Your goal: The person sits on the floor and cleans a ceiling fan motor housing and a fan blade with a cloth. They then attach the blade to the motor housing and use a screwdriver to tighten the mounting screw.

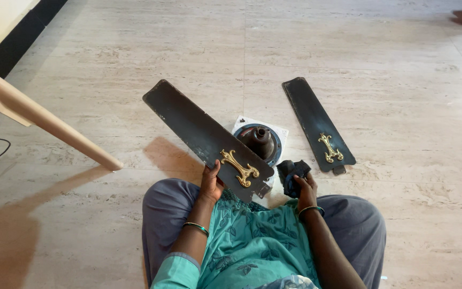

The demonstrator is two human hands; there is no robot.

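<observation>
Sitting cross-legged on a pale stone floor [380, 69], the person fills the bottom of the head view. The left hand [210, 183] grips the near end of a dark fan blade [201, 134], thumb on top beside its gold ornament [239, 167], the other fingers curled under the edge and hidden. This blade slants up and away to the left, raised off the floor. The right hand [306, 188] is closed around a dark cloth [292, 171], fingers pressed together over the bunched fabric, just right of the blade's bracket end.

As for progress, I judge the wiping only part done: the held blade looks dull and speckled along its length, and a second blade [316, 124] with the same gold trim lies flat on the floor to the right, apart from both hands. Between the blades sits the round fan motor [260, 140] on a white square sheet, no blade attached.

No package, label or sign shows. A pale chair leg [44, 120] crosses the left side.
</observation>
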